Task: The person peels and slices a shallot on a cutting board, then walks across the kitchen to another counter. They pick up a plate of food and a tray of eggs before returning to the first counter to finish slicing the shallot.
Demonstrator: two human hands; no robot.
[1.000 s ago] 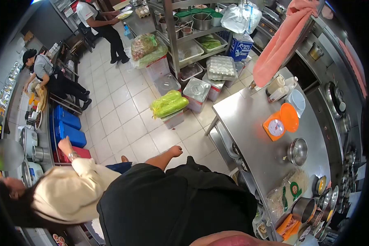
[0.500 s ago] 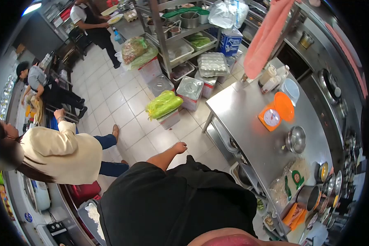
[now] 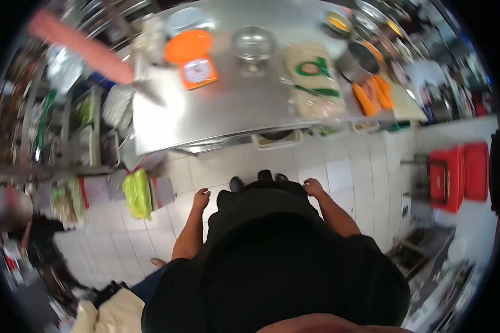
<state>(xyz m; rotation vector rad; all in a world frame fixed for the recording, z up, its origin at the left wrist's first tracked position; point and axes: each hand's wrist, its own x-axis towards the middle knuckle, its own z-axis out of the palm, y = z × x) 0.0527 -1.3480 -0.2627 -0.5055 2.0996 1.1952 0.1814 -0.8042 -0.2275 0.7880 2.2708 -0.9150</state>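
Note:
My left hand (image 3: 201,198) hangs beside my body above the tiled floor, its fingers loosely bent and nothing in them. On the other side, my right hand (image 3: 313,187) hangs low too, also loosely bent and holding nothing. Neither touches the steel table (image 3: 233,105) in front of me. On that table are an orange kitchen scale (image 3: 199,73) with an orange pan (image 3: 189,46), a metal bowl (image 3: 253,44), and a clear bag with a green logo (image 3: 314,83). A deep pot (image 3: 358,62) and an orange cloth (image 3: 373,95) lie farther right.
Yellow-green produce in a bag (image 3: 137,194) sits on a box at left, near a loaded shelf rack (image 3: 75,127). A pink towel (image 3: 80,47) hangs at upper left. Red containers (image 3: 447,177) stand at right. A person in a cream jacket (image 3: 114,313) is behind me at left.
My view has swung right, so the steel table now lies straight ahead. My right hand has come into view. The person in the cream jacket has slid to the lower left edge.

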